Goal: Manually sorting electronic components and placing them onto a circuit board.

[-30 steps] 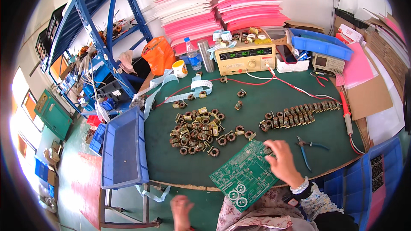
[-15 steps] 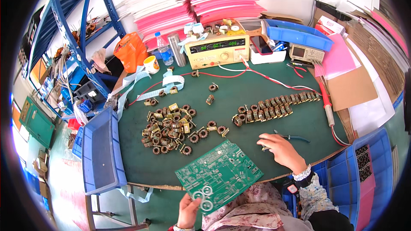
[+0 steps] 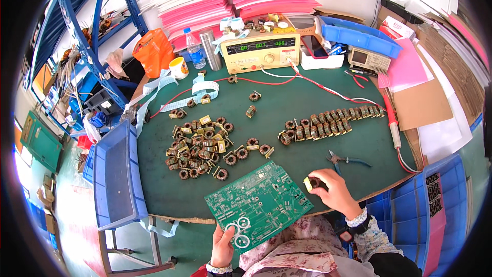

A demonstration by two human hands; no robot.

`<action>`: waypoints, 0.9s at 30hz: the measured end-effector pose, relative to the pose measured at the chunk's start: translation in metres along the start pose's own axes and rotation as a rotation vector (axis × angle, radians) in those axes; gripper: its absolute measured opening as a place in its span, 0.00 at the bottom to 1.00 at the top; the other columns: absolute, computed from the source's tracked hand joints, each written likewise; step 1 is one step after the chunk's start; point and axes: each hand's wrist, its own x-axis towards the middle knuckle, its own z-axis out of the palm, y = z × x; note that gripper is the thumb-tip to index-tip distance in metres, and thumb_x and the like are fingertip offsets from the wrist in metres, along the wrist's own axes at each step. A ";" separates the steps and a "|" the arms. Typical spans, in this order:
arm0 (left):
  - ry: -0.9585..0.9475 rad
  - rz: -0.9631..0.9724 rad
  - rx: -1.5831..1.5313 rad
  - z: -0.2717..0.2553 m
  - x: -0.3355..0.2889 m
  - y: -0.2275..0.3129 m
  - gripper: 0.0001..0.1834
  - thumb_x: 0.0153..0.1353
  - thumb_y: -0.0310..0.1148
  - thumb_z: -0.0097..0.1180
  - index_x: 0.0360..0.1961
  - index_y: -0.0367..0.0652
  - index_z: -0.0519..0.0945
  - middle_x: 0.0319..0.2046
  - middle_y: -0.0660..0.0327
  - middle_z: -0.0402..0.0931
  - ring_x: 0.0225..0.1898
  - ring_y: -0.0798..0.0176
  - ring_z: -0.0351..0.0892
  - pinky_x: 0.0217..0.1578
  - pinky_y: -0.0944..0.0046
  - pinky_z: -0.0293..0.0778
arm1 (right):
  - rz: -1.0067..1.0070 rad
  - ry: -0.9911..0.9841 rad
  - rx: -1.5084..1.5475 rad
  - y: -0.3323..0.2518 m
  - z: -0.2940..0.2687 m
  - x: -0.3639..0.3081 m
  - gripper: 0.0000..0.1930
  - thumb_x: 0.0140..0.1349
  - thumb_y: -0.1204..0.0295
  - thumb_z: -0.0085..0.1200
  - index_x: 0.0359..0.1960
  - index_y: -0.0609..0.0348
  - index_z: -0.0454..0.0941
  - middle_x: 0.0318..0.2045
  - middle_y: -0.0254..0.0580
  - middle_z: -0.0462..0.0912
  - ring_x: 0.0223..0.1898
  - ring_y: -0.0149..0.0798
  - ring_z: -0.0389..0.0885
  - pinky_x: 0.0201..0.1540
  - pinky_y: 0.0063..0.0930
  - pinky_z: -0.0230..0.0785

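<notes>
My left hand [image 3: 223, 249] grips the near left corner of a green circuit board [image 3: 261, 202], thumb on top beside three white printed rings. The board is tilted over the table's front edge. Just right of it, my right hand [image 3: 334, 190] pinches a small wound toroid coil [image 3: 313, 183] with a pale yellow base turned toward the board. The coil and the board are apart. Behind that hand lie cutting pliers [image 3: 351, 160] with dark handles, jaws parted. A loose heap of similar coils [image 3: 197, 149] is on the left, and neat rows of them [image 3: 328, 124] stand on the right.
A yellow power supply [image 3: 261, 54] stands at the back, its red and white leads [image 3: 328, 95] crossing the table. Blue trays stand at the left [image 3: 118, 174] and back right [image 3: 359, 38]. A water bottle [image 3: 195, 50], a steel flask [image 3: 210, 51] and a yellow cup [image 3: 179, 67] are at the back left.
My right hand has turned and come slightly lower, so the coil in its fingers now shows clearly. The pliers are less covered. The board has shifted slightly left and up with my left hand.
</notes>
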 end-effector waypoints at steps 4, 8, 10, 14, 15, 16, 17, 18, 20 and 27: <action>0.021 0.002 -0.030 0.007 0.003 0.000 0.21 0.64 0.24 0.43 0.59 0.37 0.62 0.53 0.58 0.71 0.50 0.64 0.73 0.49 0.66 0.70 | 0.059 -0.066 0.189 -0.014 0.000 -0.017 0.18 0.47 0.75 0.65 0.42 0.60 0.76 0.39 0.43 0.78 0.34 0.37 0.78 0.39 0.28 0.73; 0.020 0.021 -0.026 0.015 0.000 0.001 0.21 0.65 0.24 0.43 0.59 0.37 0.62 0.52 0.58 0.71 0.50 0.64 0.73 0.49 0.65 0.71 | 0.055 -0.076 0.172 -0.015 0.004 -0.023 0.17 0.46 0.73 0.66 0.40 0.60 0.78 0.38 0.43 0.78 0.34 0.41 0.78 0.38 0.30 0.71; 0.023 0.025 -0.018 0.015 -0.002 0.001 0.21 0.65 0.24 0.44 0.59 0.37 0.62 0.52 0.58 0.71 0.50 0.64 0.73 0.49 0.65 0.70 | 0.016 -0.082 0.139 -0.016 0.003 -0.021 0.17 0.45 0.73 0.66 0.39 0.59 0.78 0.37 0.43 0.78 0.35 0.43 0.77 0.38 0.31 0.71; 0.025 0.044 0.058 0.013 -0.003 0.001 0.21 0.65 0.24 0.44 0.59 0.37 0.61 0.52 0.57 0.71 0.50 0.64 0.72 0.50 0.65 0.69 | -0.053 -0.087 0.038 -0.025 0.002 -0.017 0.18 0.43 0.75 0.66 0.39 0.59 0.78 0.35 0.43 0.77 0.36 0.45 0.76 0.39 0.33 0.71; 0.029 0.041 0.065 0.014 -0.003 0.001 0.21 0.64 0.24 0.44 0.59 0.36 0.61 0.52 0.57 0.70 0.50 0.65 0.72 0.51 0.65 0.68 | -0.054 -0.091 0.041 -0.027 0.004 -0.015 0.18 0.43 0.75 0.66 0.39 0.59 0.78 0.35 0.43 0.77 0.36 0.45 0.76 0.39 0.33 0.71; 0.028 0.042 0.063 0.016 -0.004 0.002 0.21 0.64 0.24 0.44 0.59 0.36 0.61 0.52 0.57 0.70 0.50 0.65 0.72 0.51 0.65 0.68 | -0.082 -0.075 -0.020 -0.030 0.004 -0.015 0.18 0.42 0.75 0.66 0.38 0.60 0.79 0.35 0.43 0.77 0.36 0.44 0.76 0.38 0.32 0.71; 0.026 0.046 0.062 0.018 -0.005 0.003 0.22 0.64 0.24 0.44 0.59 0.36 0.61 0.52 0.57 0.70 0.50 0.65 0.71 0.51 0.65 0.68 | -0.109 -0.059 -0.081 -0.034 0.005 -0.015 0.18 0.40 0.76 0.67 0.38 0.60 0.79 0.35 0.42 0.76 0.35 0.44 0.76 0.37 0.32 0.71; 0.023 0.050 0.060 0.020 -0.007 0.003 0.22 0.64 0.23 0.44 0.59 0.37 0.60 0.53 0.57 0.70 0.51 0.65 0.71 0.51 0.65 0.68 | -0.109 -0.058 -0.083 -0.039 0.006 -0.013 0.18 0.40 0.76 0.67 0.38 0.60 0.79 0.35 0.42 0.76 0.35 0.44 0.76 0.37 0.32 0.71; 0.016 0.055 0.063 0.021 -0.009 0.003 0.22 0.63 0.22 0.44 0.59 0.37 0.60 0.53 0.57 0.69 0.51 0.65 0.71 0.51 0.65 0.67 | -0.106 -0.140 -0.160 -0.048 0.009 -0.011 0.19 0.41 0.76 0.66 0.38 0.60 0.78 0.36 0.42 0.75 0.37 0.44 0.76 0.38 0.33 0.71; 0.012 -0.063 0.019 0.010 -0.011 -0.009 0.24 0.61 0.20 0.45 0.59 0.37 0.60 0.53 0.57 0.69 0.51 0.63 0.71 0.51 0.64 0.68 | -0.032 -0.145 0.051 -0.036 0.013 -0.005 0.20 0.43 0.74 0.66 0.40 0.61 0.77 0.37 0.42 0.75 0.37 0.43 0.76 0.40 0.32 0.71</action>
